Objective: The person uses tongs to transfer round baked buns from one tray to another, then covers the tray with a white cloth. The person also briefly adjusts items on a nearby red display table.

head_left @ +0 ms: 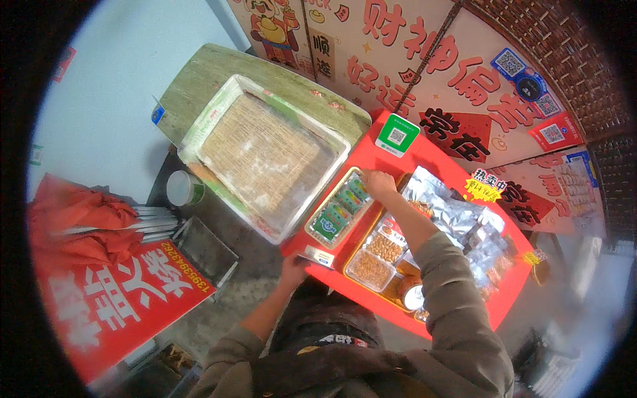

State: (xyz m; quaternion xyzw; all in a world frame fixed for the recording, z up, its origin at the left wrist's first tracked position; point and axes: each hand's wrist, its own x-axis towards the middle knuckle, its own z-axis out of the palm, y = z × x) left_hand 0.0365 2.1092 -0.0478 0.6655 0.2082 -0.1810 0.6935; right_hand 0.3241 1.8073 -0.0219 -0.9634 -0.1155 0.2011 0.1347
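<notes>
On the red surface [509,290], one shallow tray [322,207] of green packets [340,209] has its far end at the fingers of the right hand [379,184], whose grip I cannot tell. Beside one white card [320,256], the left hand's [293,270] grip is likewise unclear. One green QR-code sign [397,135] stands beyond.

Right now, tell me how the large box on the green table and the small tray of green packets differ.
Size: the large box is far bigger than the small tray.
Contents: the large box shows a tan woven lining; the small tray holds green packets.
Hands: the right hand is at the small tray's far end; neither hand is at the large box.
Shared: both are roughly rectangular and open-topped.
</notes>
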